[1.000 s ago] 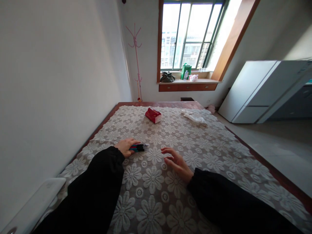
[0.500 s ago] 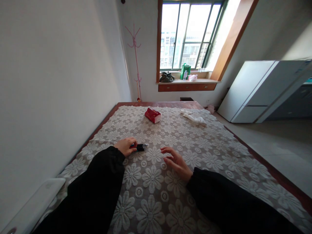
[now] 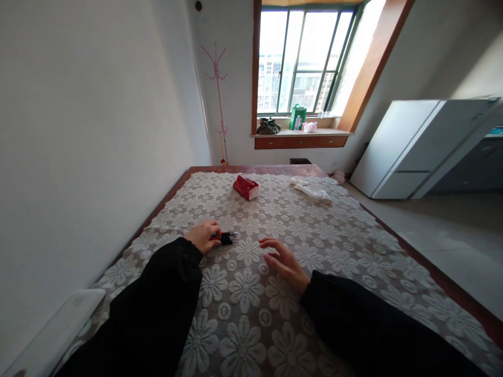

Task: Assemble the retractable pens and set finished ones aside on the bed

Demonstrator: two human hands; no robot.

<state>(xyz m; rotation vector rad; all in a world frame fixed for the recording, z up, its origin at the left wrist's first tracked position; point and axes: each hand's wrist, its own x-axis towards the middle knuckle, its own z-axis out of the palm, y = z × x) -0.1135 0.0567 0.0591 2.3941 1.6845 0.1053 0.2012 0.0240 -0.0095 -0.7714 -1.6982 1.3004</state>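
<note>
My left hand (image 3: 203, 236) is closed around several pens (image 3: 227, 238), which lie low over the flowered tablecloth (image 3: 246, 288). Their dark barrels and silvery tips stick out to the right of my fingers; the other ends are hidden by the hand. To the right, my right hand (image 3: 283, 262) is held with its fingers apart and slightly curled, holding nothing. A gap of bare cloth lies between it and the pen tips.
Toward the far end of the table are a red packet (image 3: 246, 187) and a crumpled white plastic bag (image 3: 312, 191). A wall runs along the left side, with a white object (image 3: 58, 330) at the near left corner. A fridge (image 3: 408, 146) stands at right.
The view has tilted up very slightly. Both hands stay in place; a bit more red shows among the pens in my left hand.
</note>
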